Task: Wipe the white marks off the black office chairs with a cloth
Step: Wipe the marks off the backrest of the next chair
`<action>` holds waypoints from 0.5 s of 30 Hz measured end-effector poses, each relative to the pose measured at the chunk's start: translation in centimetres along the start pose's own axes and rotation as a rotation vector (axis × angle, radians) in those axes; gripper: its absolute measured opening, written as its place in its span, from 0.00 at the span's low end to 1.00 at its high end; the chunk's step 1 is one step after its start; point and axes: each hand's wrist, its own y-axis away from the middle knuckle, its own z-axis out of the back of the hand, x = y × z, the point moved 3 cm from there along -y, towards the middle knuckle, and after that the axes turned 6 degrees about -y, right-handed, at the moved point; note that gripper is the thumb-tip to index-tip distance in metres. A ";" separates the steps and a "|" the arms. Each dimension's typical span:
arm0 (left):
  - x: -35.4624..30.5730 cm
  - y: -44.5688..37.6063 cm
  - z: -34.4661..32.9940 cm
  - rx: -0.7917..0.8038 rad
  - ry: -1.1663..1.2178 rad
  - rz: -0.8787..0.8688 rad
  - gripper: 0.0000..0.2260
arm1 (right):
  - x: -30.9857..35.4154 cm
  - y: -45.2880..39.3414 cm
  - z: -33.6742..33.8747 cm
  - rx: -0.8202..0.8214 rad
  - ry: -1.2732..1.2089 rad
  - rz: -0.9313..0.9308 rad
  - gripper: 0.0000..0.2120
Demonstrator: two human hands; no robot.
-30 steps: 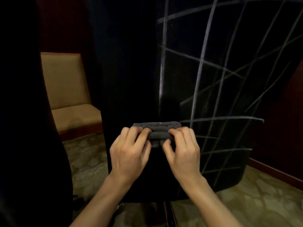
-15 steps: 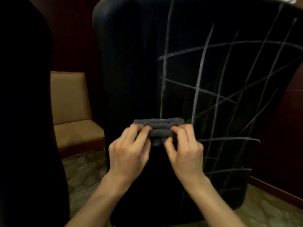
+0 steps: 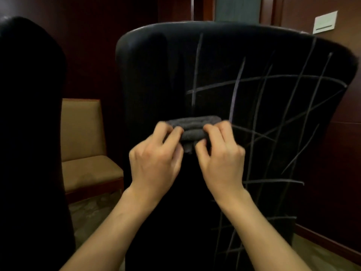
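Room, dimly lit. Walls: dark reddish-brown wood panelling (image 3: 109, 45), with a matching baseboard (image 3: 328, 241) along the right side. Upper centre: a grey-green panel (image 3: 237, 8) set between dark wooden uprights. Upper right: a small pale wall plate (image 3: 324, 22) bearing a dark horizontal slot. Furniture: one tan upholstered chair (image 3: 86, 153) with a reddish wooden frame, standing against the left wall. Floor: patterned carpet (image 3: 91, 218) in muted green-beige tones.

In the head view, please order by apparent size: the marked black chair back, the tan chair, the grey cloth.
1. Marked black chair back, largest.
2. Tan chair, partly hidden and farther away, so its rank is unsure.
3. Grey cloth, folded, smallest.
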 end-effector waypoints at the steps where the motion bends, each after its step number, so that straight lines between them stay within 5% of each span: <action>1: 0.2 1.3 -0.2 0.012 -0.001 -0.034 0.11 | -0.1 1.5 -0.1 0.033 0.014 0.000 0.12; 5: 0.6 3.6 -0.4 0.025 0.048 -0.072 0.12 | -0.2 4.3 -0.2 0.107 -0.045 -0.037 0.11; 15: 1.1 -7.8 2.2 -0.132 0.027 0.007 0.13 | 1.6 -8.3 0.8 -0.095 0.026 0.081 0.12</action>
